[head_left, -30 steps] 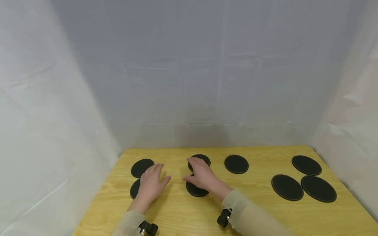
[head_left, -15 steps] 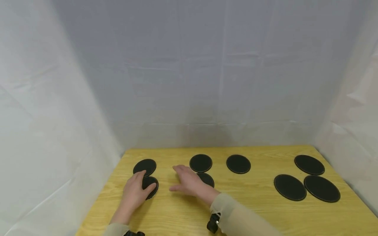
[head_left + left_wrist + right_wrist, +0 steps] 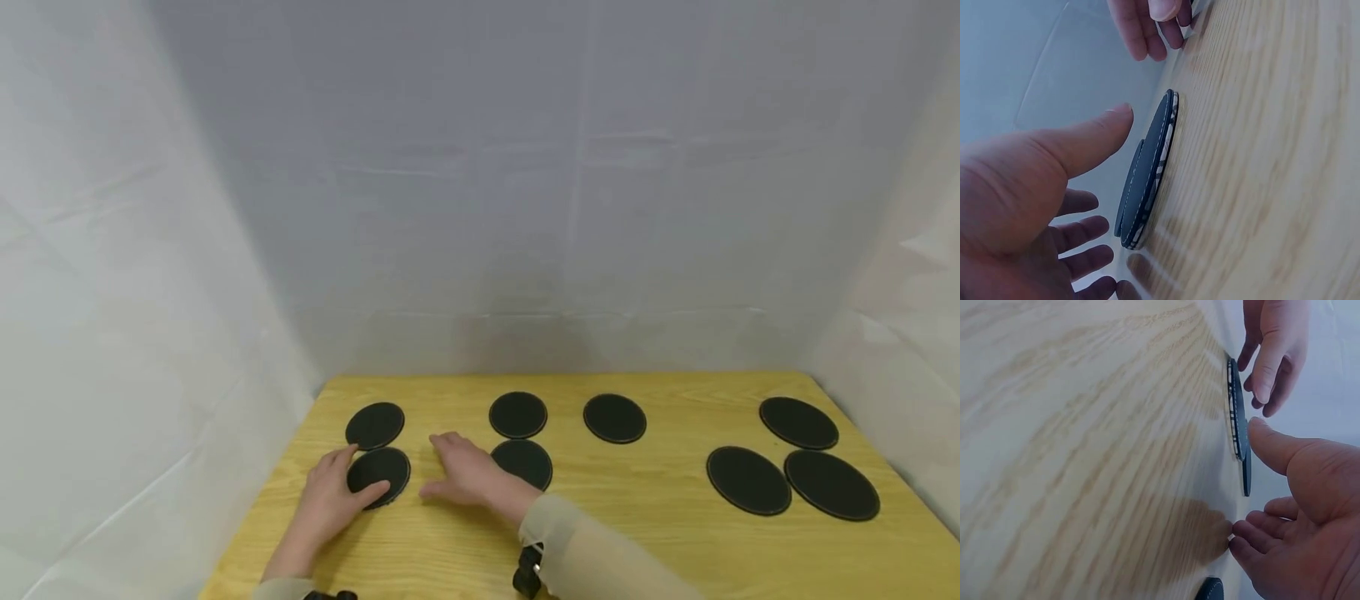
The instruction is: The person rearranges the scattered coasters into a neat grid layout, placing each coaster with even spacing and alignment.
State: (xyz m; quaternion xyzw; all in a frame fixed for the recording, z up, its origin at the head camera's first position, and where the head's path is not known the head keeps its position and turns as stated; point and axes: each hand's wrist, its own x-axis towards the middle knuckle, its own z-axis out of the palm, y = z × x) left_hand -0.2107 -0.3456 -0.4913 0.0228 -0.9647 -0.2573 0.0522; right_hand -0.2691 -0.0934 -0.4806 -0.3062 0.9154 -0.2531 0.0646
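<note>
My left hand [image 3: 326, 500] hovers around the near-left black round coaster [image 3: 384, 468], thumb over its front edge and fingers at its left side, all spread. The left wrist view shows that coaster [image 3: 1150, 172] lying flat, with a stitched top and a pale patterned side edge. Thumb and fingers stand apart from it there. My right hand [image 3: 468, 475] reaches over the wood between the left and middle coasters, its fingers loosely extended and holding nothing. Behind the near-left coaster lies another coaster [image 3: 375, 425], almost touching it.
Two coasters lie one behind the other mid-table: a far one [image 3: 517, 414] and a near one [image 3: 525, 461], partly behind my right hand. Another coaster [image 3: 615, 418] lies to their right. A group of three, including this coaster [image 3: 748, 480], sits at the right. White sheeting [image 3: 480, 208] encloses the table [image 3: 630, 517].
Both hands have moved left and slightly nearer. The left has shifted off the near-left coaster's top to its side; the right has left the middle coasters, uncovering them. The coasters look unmoved.
</note>
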